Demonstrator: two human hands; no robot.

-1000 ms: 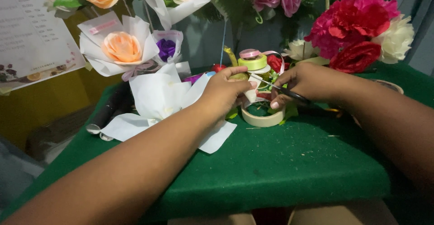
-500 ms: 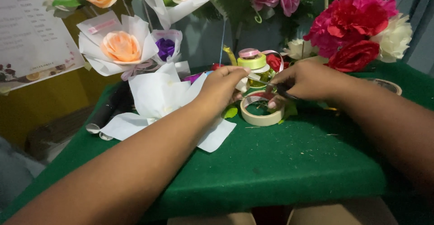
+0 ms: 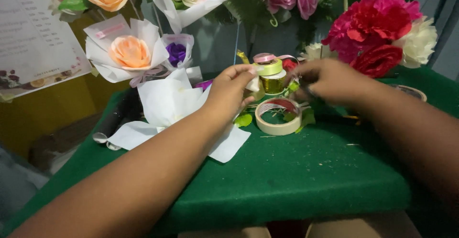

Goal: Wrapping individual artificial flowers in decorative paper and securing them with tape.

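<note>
White printed sheet (image 3: pixel 33 42) upper left, beside paper-wrapped roses (image 3: pixel 129 51).

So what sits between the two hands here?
In the head view, between the left hand and right hand stands a stack of ribbon spools, yellow-green over gold. The cream tape roll lies on the green felt just below that gap.

Premises: a flower-craft stall or small florist's workshop. Evidence: work table (image 3: pixel 306 180) covered in green felt; wrapped paper roses (image 3: pixel 129 51) and red blooms (image 3: pixel 377 27) displayed behind; tape rolls (image 3: pixel 278 117) and ribbon spools (image 3: pixel 270 73); printed sheet (image 3: pixel 33 37) hung at left.
</note>
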